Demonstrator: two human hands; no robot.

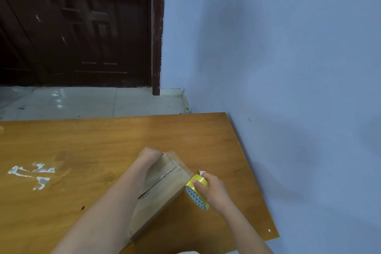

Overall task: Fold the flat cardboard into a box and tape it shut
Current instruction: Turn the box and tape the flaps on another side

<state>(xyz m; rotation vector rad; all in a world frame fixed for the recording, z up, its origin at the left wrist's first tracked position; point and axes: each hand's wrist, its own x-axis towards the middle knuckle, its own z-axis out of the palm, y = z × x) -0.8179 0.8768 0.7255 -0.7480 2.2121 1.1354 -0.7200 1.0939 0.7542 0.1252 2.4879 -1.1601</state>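
Observation:
A brown cardboard box (165, 189) lies folded on the wooden table (92, 140), long side running from near me toward the far right. Its centre seam is visible on top. My left hand (149, 155) presses down on the box's far end, the forearm lying over the box's left part. My right hand (208, 186) grips a yellow tape roll (196, 190) held against the box's right edge. A clear strip of tape seems to run from the roll over the box's far corner.
Torn tape remnants (34, 173) stick to the table at the left. A blue wall (288, 68) borders the table's right edge. Beyond the far edge are a tiled floor (82, 101) and a dark wooden door (78, 27).

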